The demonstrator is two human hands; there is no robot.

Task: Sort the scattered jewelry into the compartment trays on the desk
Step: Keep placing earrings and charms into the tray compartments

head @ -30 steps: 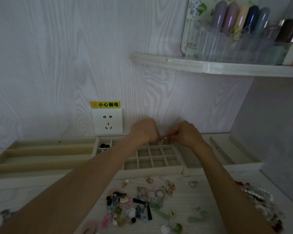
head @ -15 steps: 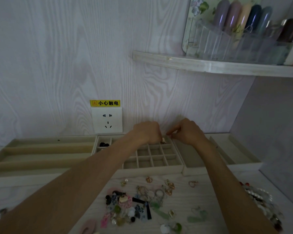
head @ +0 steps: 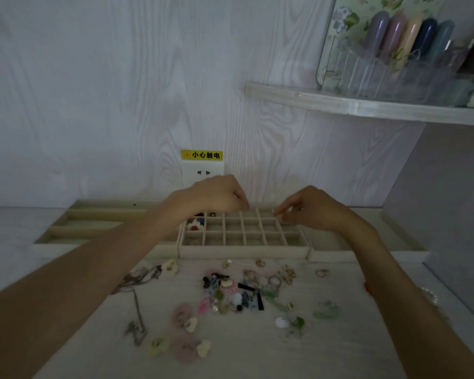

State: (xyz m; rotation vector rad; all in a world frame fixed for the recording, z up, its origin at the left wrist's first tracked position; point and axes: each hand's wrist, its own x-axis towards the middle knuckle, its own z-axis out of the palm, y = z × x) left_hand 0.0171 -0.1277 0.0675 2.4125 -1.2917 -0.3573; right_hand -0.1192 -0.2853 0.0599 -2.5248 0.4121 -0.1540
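A beige grid tray (head: 244, 253) with many small square compartments lies at the back of the desk. My left hand (head: 211, 196) hovers over its back row with the fingers curled under, hiding what they may hold. My right hand (head: 312, 210) hangs over the tray's back right corner, fingers loosely curled, with nothing visible between thumb and forefinger. A white and red flower piece (head: 195, 225) and dark pieces lie in the left compartments. Scattered jewelry (head: 236, 294) lies on the desk in front of the tray: rings (head: 286, 276), clips, green pieces and a chain necklace (head: 138, 310).
A tray with long slots (head: 93, 214) sits left of the grid tray, and a shallow tray (head: 394, 242) sits to its right. A pearl bracelet (head: 428, 295) lies at the desk's right edge. A wall socket (head: 203, 173) is behind my hands. Above right, a shelf (head: 367, 106) carries bottles.
My hands, which pinched a small piece together over the tray's back row, have moved apart. The camera view shifted right and tilted, so more of the desk shows.
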